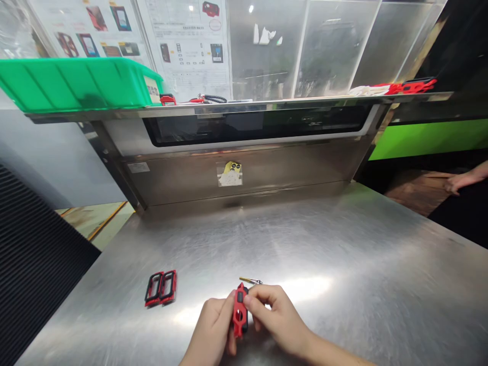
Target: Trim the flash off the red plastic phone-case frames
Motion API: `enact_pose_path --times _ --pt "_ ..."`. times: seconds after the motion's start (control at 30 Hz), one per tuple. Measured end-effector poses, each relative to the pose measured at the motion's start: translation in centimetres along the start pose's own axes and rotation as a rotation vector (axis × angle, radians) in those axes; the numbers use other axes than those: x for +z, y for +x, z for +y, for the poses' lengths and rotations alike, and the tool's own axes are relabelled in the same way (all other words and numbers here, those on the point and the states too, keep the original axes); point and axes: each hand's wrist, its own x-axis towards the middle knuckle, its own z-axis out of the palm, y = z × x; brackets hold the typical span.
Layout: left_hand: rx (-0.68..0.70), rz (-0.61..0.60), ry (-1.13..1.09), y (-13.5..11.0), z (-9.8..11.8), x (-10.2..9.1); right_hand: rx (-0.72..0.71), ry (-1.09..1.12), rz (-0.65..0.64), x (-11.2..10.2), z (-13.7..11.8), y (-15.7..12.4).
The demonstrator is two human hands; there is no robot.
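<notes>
Between my two hands a red and black plastic frame part (239,311) stands on edge, a round hole showing in its red side. My left hand (214,321) is closed on its left side. From the right, my right hand (275,316) grips it too, thumb against the black piece near its upper end. Just beyond my hands a thin tool with a yellowish end and a metal tip (249,280) lies on the table. To the left, two similar red and black frames (160,287) lie side by side.
The steel table (328,229) ends at a steel back panel. Above runs a shelf (267,105) with a green bin (76,84) at left and red parts (414,86) at right. A black ribbed surface (38,264) borders the left. Another person's hand (463,180) is at far right.
</notes>
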Motion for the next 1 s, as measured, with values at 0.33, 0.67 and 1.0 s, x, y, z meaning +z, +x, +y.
enact_pose_path --times 0.33,0.67,1.0 --pt "0.018 0.009 -0.048 -0.01 0.06 0.13 -0.091 -0.024 -0.047 -0.02 -0.04 -0.27" --pt "0.076 -0.015 -0.063 -0.29 0.43 0.09 -0.260 -0.048 -0.049 0.12 -0.41 -0.62" --pt "0.065 -0.031 -0.070 -0.11 0.15 0.06 -0.237 0.042 -0.094 0.14 -0.74 -0.42"
